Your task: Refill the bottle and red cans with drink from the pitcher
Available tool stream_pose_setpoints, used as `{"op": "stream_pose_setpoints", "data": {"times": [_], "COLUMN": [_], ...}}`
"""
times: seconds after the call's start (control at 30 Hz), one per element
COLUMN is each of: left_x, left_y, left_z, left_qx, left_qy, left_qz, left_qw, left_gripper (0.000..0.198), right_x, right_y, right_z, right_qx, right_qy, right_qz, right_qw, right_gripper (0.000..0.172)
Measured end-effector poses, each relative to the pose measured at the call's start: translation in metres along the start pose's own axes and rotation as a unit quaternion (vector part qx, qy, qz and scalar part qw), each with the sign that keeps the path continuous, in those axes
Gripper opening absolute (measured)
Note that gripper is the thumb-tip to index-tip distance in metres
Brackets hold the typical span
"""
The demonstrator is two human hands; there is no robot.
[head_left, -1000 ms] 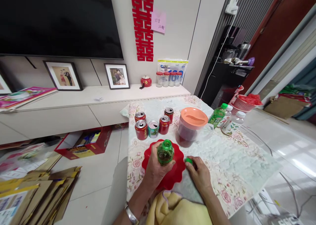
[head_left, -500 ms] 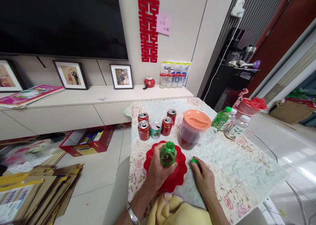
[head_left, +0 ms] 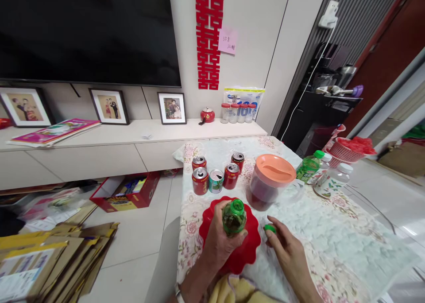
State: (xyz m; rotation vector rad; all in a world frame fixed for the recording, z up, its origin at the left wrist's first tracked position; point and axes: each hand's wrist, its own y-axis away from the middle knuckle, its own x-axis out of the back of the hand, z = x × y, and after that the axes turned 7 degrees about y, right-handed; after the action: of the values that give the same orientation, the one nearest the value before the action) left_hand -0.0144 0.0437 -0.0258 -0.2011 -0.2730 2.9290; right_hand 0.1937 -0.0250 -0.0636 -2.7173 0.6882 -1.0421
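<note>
My left hand point(head_left: 222, 241) is wrapped round an open green bottle point(head_left: 234, 216) and holds it upright above a red scalloped plate point(head_left: 249, 250) on the table. My right hand point(head_left: 288, 250) lies on the floral tablecloth point(head_left: 332, 241) just right of the plate. Its fingertips pinch a small green cap point(head_left: 269, 228) against the cloth. A clear pitcher with an orange lid point(head_left: 270, 181) and dark red liquid stands just beyond the cap.
Several drink cans point(head_left: 215, 176) stand behind the plate. A capped green bottle point(head_left: 309, 168) and clear bottles point(head_left: 335, 179) lie at the table's right. A yellow towel point(head_left: 232, 292) covers my lap. Cardboard point(head_left: 49, 258) lies flat on the floor at left, by a red box point(head_left: 126, 192).
The view has shifted left and slightly down, so everything sits further right in the picture. Both hands keep their hold; the right hand has lifted its wrist a little over the cap.
</note>
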Motion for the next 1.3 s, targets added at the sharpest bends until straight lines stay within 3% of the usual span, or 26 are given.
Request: {"op": "stream_pose_setpoints", "data": {"times": [0.23, 0.33, 0.4, 0.7, 1.13, 1.3], "left_x": [-0.001, -0.001, 0.000, -0.001, -0.001, -0.001], "left_y": [-0.001, -0.001, 0.000, 0.001, -0.001, -0.003], "left_z": [-0.016, -0.019, -0.019, -0.021, -0.022, -0.018], "left_qx": [-0.009, -0.024, -0.028, -0.024, -0.035, -0.023], "left_qy": [-0.018, 0.007, 0.021, 0.019, 0.026, 0.023], "left_qz": [0.013, -0.002, -0.011, -0.004, -0.015, -0.028], "left_qw": [1.000, 1.000, 0.999, 1.000, 0.999, 0.999], "left_gripper": [0.062, 0.061, 0.061, 0.066, 0.064, 0.064], "right_x": [0.024, 0.030, 0.032, 0.031, 0.033, 0.030], "right_y": [-0.031, -0.045, -0.052, -0.062, -0.069, -0.068], "right_z": [-0.085, -0.114, -0.127, -0.143, -0.171, -0.176], "right_qx": [0.139, 0.300, 0.335, 0.385, 0.366, 0.322], "right_qy": [0.023, 0.107, 0.125, 0.106, 0.213, 0.226], "right_qz": [-0.013, -0.020, -0.031, -0.071, -0.209, -0.237], "right_qw": [0.990, 0.948, 0.933, 0.914, 0.881, 0.888], "right_gripper": [0.037, 0.028, 0.021, 0.028, 0.024, 0.023]}}
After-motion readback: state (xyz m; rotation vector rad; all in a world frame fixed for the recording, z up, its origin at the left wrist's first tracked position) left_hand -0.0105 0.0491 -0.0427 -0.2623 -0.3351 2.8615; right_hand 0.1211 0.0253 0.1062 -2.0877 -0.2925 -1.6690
